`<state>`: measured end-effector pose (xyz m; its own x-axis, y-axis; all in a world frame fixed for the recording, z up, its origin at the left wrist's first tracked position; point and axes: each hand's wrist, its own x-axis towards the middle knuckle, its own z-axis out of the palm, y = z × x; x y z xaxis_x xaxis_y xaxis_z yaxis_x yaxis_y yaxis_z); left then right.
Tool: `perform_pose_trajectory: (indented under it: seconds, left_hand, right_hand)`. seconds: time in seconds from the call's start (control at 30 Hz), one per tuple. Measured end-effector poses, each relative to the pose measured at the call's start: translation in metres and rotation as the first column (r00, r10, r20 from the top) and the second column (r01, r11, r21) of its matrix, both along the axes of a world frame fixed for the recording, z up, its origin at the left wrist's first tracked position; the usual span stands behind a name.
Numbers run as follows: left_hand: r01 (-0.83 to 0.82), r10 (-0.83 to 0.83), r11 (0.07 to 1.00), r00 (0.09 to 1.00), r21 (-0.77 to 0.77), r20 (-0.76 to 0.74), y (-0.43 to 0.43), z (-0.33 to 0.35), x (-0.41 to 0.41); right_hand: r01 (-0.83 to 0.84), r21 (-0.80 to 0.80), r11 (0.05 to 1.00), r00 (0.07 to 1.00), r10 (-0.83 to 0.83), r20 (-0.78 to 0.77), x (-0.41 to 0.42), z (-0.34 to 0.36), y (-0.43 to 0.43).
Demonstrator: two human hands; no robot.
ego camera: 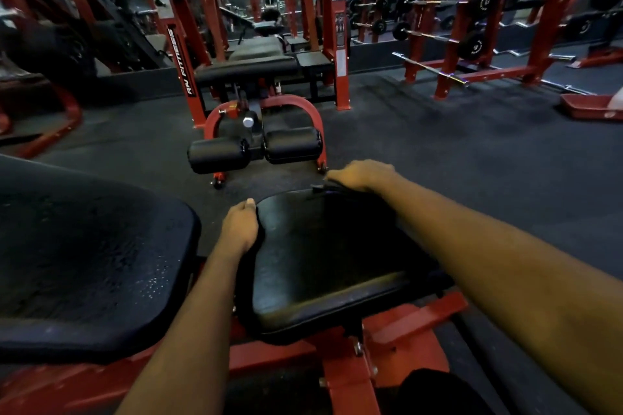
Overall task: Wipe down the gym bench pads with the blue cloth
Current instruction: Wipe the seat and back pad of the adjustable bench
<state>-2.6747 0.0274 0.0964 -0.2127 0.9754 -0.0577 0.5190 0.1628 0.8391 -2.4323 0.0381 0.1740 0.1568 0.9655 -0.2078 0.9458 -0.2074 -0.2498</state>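
Head view looks down along both bare forearms to a small black seat pad (330, 256) on a red frame (269, 357), with a larger black back pad (84, 246) just beside it on the left. The blue cloth (328, 186) is bunched at the far edge of the seat pad and reads almost black in the dim light. Only a small fold of it shows from under the right hand (362, 175). That hand lies knuckles-up on the cloth with its fingers curled down over it, gripping it against the pad's far rim. The right arm reaches nearly straight across the pad from the lower right, so the cloth seems placed at the far end of a stroke, ready to be drawn across the surface. The left hand (240, 229) is on the pad's left edge, with the thumb on top and the fingers wrapped down over the side, gripping the edge. It carries no cloth, and its job appears to be steadying the pad, or the person leaning in, against the push of the wiping hand. The left forearm comes up from the bottom of the view, through the gap between the two pads. The back pad's surface looks speckled, perhaps with moisture, though the light is too low to be sure. On the dark floor (472, 162) ahead stands another machine with two roller pads (219, 155), well apart from the hands.
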Motion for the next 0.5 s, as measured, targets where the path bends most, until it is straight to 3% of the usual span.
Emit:
perform_pose_trajectory:
  seconds: [0.2, 0.4, 0.5]
  left_hand:
    - [-0.026, 0.027, 1.000, 0.997, 0.018, -0.072, 0.000, 0.002, 0.003]
    - [-0.020, 0.022, 1.000, 0.992, 0.024, -0.122, -0.003, 0.005, 0.004]
    - [-0.019, 0.021, 1.000, 0.993, 0.018, -0.119, -0.007, 0.008, 0.004]
  right_hand:
    - [0.099, 0.008, 0.995, 0.995, -0.099, 0.029, 0.024, -0.004, 0.004]
    - [-0.247, 0.124, 0.961, 0.969, 0.246, 0.021, -0.048, -0.004, -0.009]
    - [-0.205, 0.112, 0.972, 0.978, 0.209, -0.029, -0.028, 0.001, -0.019]
